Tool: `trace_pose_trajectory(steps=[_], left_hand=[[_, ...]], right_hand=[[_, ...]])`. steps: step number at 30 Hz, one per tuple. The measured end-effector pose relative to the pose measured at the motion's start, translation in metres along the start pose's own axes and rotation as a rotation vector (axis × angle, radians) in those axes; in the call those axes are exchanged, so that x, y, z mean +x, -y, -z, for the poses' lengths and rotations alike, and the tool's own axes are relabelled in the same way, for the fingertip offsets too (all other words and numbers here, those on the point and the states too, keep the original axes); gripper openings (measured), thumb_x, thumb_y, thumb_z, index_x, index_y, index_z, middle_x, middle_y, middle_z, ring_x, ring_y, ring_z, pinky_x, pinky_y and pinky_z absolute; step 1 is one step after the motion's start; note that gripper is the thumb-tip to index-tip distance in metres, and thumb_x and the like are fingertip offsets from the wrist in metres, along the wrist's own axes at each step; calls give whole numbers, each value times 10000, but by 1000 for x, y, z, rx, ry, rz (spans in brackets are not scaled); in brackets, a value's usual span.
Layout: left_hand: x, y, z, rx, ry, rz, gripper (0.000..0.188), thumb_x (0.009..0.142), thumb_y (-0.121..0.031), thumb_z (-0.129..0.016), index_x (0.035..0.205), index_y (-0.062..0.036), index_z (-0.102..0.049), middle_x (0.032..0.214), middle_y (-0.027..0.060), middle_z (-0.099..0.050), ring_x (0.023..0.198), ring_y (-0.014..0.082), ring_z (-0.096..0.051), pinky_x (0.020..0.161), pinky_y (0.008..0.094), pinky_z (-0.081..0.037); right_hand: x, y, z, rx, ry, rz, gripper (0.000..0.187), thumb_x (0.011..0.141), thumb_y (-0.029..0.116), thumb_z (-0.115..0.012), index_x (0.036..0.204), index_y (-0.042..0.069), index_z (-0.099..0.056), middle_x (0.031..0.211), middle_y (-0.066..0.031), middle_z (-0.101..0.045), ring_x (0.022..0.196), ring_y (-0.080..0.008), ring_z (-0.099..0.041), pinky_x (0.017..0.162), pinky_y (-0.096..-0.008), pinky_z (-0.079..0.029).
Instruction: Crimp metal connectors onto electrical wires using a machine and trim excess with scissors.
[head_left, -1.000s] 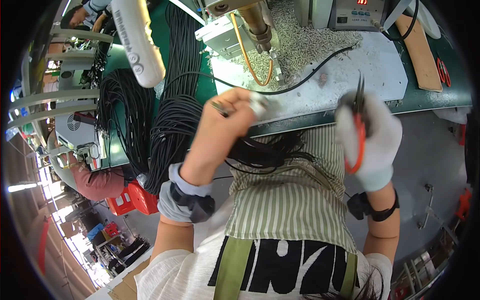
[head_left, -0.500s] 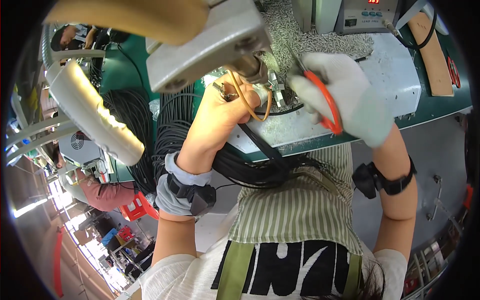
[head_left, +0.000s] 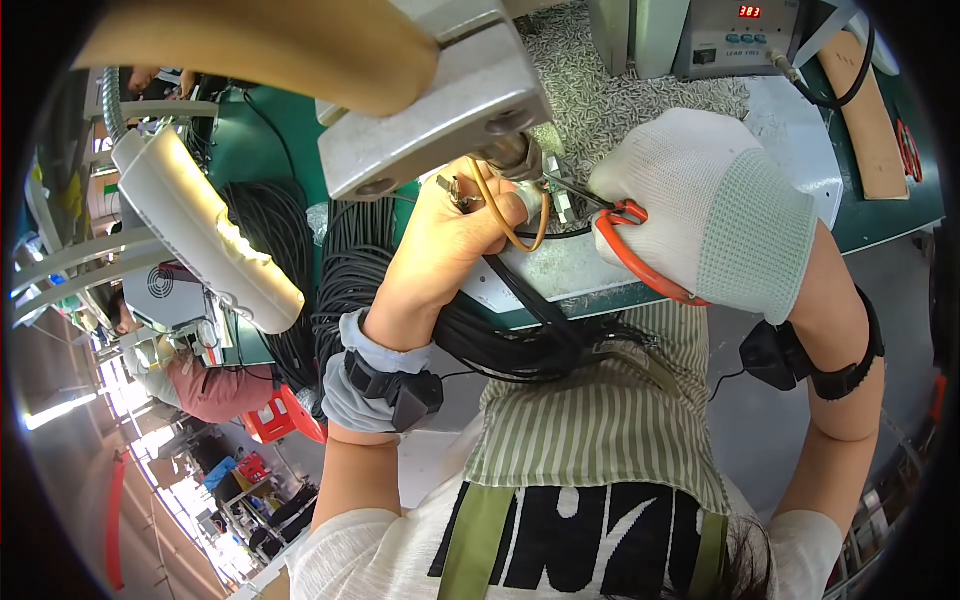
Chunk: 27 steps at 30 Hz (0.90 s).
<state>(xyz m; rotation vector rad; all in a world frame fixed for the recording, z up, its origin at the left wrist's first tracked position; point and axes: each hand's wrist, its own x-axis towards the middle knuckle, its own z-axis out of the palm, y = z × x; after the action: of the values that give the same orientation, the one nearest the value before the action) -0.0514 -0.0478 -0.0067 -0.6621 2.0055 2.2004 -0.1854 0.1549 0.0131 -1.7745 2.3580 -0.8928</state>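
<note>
Beneath a grey metal fixture (head_left: pixel 430 145), my bare left hand (head_left: pixel 445 228) is closed in a pinch, with a white cover on one fingertip; the fixture hides what it holds. A tan wire loop (head_left: pixel 541 225) hangs in front of its fingers. A black cable (head_left: pixel 560 236) runs beside the fingertips, near a small shiny metal piece (head_left: pixel 563 205). My right hand (head_left: pixel 705 205), in a white knitted glove, grips red-handled scissors (head_left: pixel 640 265). Their dark blades point left, close to the metal piece and my left fingertips.
Small silvery metal pieces (head_left: pixel 590 90) cover the far worktop. A control box (head_left: pixel 740 45) with a lit red display stands at the far right, near a brown strip (head_left: pixel 865 120). Black cable bundles (head_left: pixel 365 260) lie left, beside a lit lamp (head_left: pixel 205 225). Other people sit farther left.
My right hand has turned and brought the scissors' blades down and left, from pointing up and away to beside my left fingertips. My left hand stays nearly in place.
</note>
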Motion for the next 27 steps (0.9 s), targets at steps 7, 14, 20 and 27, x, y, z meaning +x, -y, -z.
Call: trace_pose_trajectory(steps=[7, 14, 20, 27], left_hand=[[-1, 3, 1, 14, -25, -10, 177, 813, -121, -680, 809, -55, -515, 676, -33, -513, 569, 25, -442, 496, 187, -336], [1, 4, -3, 6, -75, -27, 152, 798, -99, -669, 755, -57, -529, 663, -33, -516, 555, 27, -437, 491, 193, -333], [5, -3, -3, 63, -10, -24, 179, 810, -103, -633, 671, -66, -527, 624, -57, -498, 555, 21, -426, 491, 201, -321], [5, -14, -13, 222, -40, -139, 114, 804, -69, -600, 699, -42, -565, 630, -72, -488, 564, 14, -408, 490, 209, -306]], right_hand=[[14, 9, 6, -59, 138, -41, 250, 751, 286, -663, 776, 37, -672, 689, -129, -593, 681, -327, -592, 641, -384, -503], [8, -13, 5, 498, 204, -15, 273, 828, 248, -625, 683, 19, -590, 532, -66, -525, 443, -177, -524, 452, -286, -438], [10, 0, -26, 859, 87, -492, 316, 865, 230, -597, 661, -4, -538, 511, -43, -517, 407, -84, -504, 372, -236, -377], [18, 0, -32, 853, 56, -500, 304, 852, 227, -610, 674, -12, -551, 495, -53, -523, 410, -104, -518, 378, -246, -387]])
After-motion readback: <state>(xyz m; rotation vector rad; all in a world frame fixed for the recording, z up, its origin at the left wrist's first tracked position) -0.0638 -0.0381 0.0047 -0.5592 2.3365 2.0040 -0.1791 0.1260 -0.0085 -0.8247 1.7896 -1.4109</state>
